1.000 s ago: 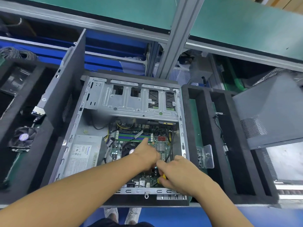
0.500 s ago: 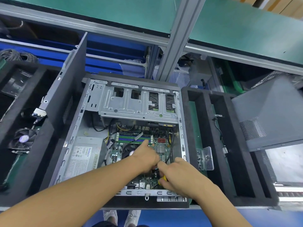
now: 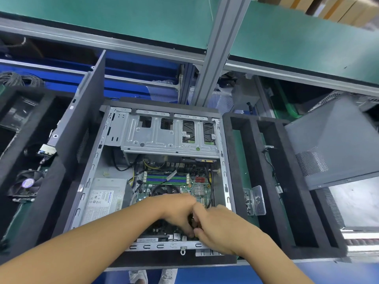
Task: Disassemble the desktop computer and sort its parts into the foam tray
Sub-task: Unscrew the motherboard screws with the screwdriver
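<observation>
Leftmost, a black foam tray (image 3: 12, 165) holds a fan (image 3: 27, 184) in one pocket. Just beside it a dark side panel (image 3: 86, 111) stands on edge, between that tray and the open case (image 3: 155, 246). The case lies flat on its side in the middle of the bench, open face up. Inside it, a grey power supply (image 3: 104, 199) sits at the near left, and a bare metal drive cage (image 3: 164, 136) spans the far end. The motherboard (image 3: 185, 182) fills the right part, with its memory slots (image 3: 166, 178) running crosswise below the cage. Both forearms reach in from the near edge. The left hand (image 3: 176, 212) hangs knuckles-up over the near part of the board, fingers curled down toward it. The right hand (image 3: 217, 228) meets it from the right, fingers curled too, thumb against the left hand's knuckles. Something dark shows in the gap between them, but I cannot tell what either hand grips, or whether it grips anything. Right of the case, touching it, lies a second foam tray (image 3: 254, 160) with long slots. A clear box (image 3: 257, 199) with small dark parts stands open in its nearest slot, and a thin black cable (image 3: 271, 167) lies along the next one. Farthest right, a grey perforated panel (image 3: 332, 144) rests tilted over that tray's outer edge.
</observation>
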